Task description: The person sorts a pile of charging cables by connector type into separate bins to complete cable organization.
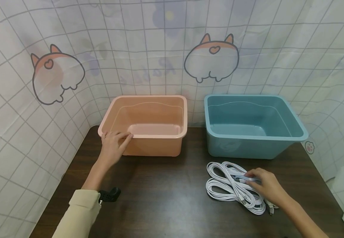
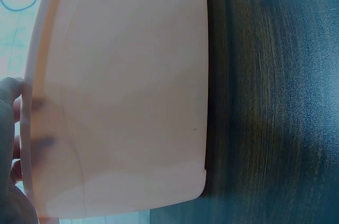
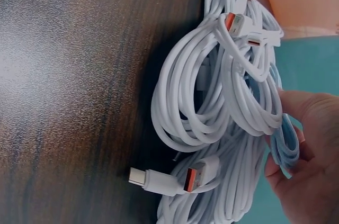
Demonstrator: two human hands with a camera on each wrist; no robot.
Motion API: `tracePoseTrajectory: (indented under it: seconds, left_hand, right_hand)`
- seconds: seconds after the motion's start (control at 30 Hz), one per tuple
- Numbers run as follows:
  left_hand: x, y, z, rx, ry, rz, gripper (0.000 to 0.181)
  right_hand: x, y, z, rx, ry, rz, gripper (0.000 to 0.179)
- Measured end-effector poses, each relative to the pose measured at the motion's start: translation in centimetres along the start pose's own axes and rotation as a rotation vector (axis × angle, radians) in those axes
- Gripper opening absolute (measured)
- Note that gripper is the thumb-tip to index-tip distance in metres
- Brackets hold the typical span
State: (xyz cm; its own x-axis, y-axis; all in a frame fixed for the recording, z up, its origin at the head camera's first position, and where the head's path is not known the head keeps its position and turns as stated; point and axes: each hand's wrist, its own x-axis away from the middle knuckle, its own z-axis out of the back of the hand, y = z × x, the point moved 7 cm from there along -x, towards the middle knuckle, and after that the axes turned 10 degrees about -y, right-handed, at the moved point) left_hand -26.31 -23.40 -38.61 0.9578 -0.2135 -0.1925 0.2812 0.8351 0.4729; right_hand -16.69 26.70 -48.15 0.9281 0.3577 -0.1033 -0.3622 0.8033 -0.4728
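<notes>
My left hand grips the front rim of the peach plastic bin near its left corner. In the left wrist view the fingers show as shadows through the bin wall. My right hand is at the right side of a pile of coiled white USB cables on the table. Between its thumb and fingers it pinches a light blue cable loop. White USB plugs with orange-red inserts stick out of the coils in the right wrist view.
A teal bin stands behind the cables, right of the peach one. Both bins look empty inside. The dark wood table runs up to a white gridded curtain at the back and sides. A black strap circles my left wrist.
</notes>
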Motion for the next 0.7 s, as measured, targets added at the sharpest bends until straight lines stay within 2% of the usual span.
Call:
tracePoseTrajectory:
  seconds: [0.5,0.7]
  left_hand:
    - [-0.1,-0.2,-0.1,-0.001,-0.013,0.006,0.034]
    - [-0.1,-0.2,-0.2,0.002,-0.017,0.009,0.034]
  right_hand:
    - [-1.0,-1.0,1.0,-0.008,0.003,-0.009,0.018]
    - [-1.7,-1.7,1.4,-0.052,-0.031,-0.027,0.017]
